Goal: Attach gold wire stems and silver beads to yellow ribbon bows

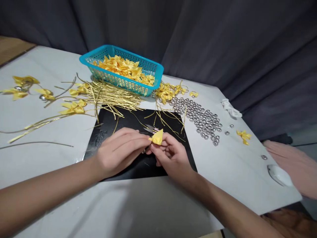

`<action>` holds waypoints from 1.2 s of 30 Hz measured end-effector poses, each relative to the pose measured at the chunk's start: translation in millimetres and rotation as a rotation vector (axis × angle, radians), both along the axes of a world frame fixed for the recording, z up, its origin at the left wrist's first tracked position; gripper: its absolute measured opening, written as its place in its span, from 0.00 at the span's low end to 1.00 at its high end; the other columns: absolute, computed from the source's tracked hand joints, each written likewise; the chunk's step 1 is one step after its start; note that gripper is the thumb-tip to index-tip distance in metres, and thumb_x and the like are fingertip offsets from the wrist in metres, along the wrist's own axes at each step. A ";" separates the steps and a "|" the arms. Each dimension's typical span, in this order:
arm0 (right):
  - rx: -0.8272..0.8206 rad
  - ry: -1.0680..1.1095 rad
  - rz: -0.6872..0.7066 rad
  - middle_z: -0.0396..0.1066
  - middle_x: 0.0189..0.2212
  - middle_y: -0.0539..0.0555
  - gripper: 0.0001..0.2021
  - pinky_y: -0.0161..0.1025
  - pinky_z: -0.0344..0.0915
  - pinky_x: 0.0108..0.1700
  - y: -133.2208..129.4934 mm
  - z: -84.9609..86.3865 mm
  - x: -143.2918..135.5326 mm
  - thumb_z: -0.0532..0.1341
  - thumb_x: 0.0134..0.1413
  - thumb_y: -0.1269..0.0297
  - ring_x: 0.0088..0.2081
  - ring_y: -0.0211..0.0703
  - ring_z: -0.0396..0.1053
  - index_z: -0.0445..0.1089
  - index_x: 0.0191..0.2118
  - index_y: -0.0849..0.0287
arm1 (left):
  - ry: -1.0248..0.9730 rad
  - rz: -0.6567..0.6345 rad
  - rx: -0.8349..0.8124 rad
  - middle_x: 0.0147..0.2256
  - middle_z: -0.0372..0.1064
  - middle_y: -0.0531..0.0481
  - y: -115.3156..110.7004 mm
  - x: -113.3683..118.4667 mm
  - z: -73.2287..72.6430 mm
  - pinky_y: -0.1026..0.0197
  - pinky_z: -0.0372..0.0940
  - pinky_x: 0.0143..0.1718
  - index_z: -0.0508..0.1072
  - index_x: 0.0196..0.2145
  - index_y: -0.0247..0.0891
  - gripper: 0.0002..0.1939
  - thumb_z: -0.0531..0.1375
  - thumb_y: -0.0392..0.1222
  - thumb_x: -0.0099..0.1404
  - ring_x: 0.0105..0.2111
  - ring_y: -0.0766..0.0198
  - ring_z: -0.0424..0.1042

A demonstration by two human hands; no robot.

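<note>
Between my two hands, above the black mat [138, 172], is a yellow ribbon flower [158, 137]. My right hand [172, 152] pinches it from the right, thumb against its base. My left hand [123, 147] meets it from the left with fingertips pressed together at its edge; what else those fingers hold is hidden. Just behind the flower lie scissors [150, 128], their blades pointing left and the rest covered by my hands. Loose gold wire strips [168, 124] are scattered on the mat beyond my right hand.
A blue basket [158, 71] of yellow ribbon pieces stands at the back. A pile of gold strips [111, 94] lies before it. Silver beads [203, 119] spread to the right, beside yellow flowers [167, 92]. More flowers [74, 107] lie left. A white mouse-shaped object [279, 175] sits near the right edge.
</note>
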State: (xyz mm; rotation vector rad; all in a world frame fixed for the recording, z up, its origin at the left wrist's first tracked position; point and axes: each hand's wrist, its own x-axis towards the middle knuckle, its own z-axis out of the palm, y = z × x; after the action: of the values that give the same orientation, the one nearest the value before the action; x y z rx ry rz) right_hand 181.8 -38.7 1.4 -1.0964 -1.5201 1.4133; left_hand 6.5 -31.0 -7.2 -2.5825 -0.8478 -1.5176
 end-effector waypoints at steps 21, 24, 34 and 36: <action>0.410 -0.176 -0.038 0.69 0.39 0.55 0.05 0.41 0.67 0.43 22.1 17.0 24.6 0.59 0.55 0.66 0.43 0.42 0.67 0.71 0.38 0.56 | 0.078 -0.036 -0.093 0.36 0.74 0.44 4.1 1.3 -10.7 0.61 0.67 0.42 0.70 0.43 0.30 0.11 0.58 0.26 0.62 0.37 0.62 0.70; 0.486 -0.276 0.000 0.71 0.35 0.54 0.03 0.44 0.66 0.45 23.1 16.9 22.4 0.61 0.54 0.69 0.41 0.43 0.69 0.72 0.31 0.57 | 0.107 -0.062 -0.070 0.36 0.74 0.43 3.4 0.9 -11.4 0.60 0.67 0.42 0.70 0.43 0.29 0.11 0.58 0.25 0.62 0.37 0.62 0.70; 0.764 -0.311 0.004 0.70 0.36 0.54 0.08 0.41 0.64 0.44 18.5 14.0 10.7 0.54 0.58 0.77 0.39 0.40 0.68 0.64 0.32 0.57 | 0.170 -0.122 0.018 0.41 0.74 0.39 3.3 0.0 -18.4 0.56 0.68 0.46 0.68 0.48 0.25 0.13 0.55 0.26 0.65 0.41 0.59 0.71; 0.771 -0.303 -0.013 0.70 0.35 0.54 0.08 0.40 0.65 0.44 16.7 16.2 9.0 0.53 0.58 0.77 0.39 0.39 0.68 0.63 0.32 0.57 | 0.176 -0.115 0.043 0.40 0.74 0.38 2.9 0.6 -17.2 0.56 0.68 0.46 0.68 0.47 0.24 0.13 0.54 0.26 0.65 0.41 0.58 0.71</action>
State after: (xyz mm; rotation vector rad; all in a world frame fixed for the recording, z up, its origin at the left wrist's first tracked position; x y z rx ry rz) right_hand 190.7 -22.0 17.6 -0.8353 -2.0170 0.5448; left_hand 7.1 -28.1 -24.4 -2.7254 -0.6532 -1.2918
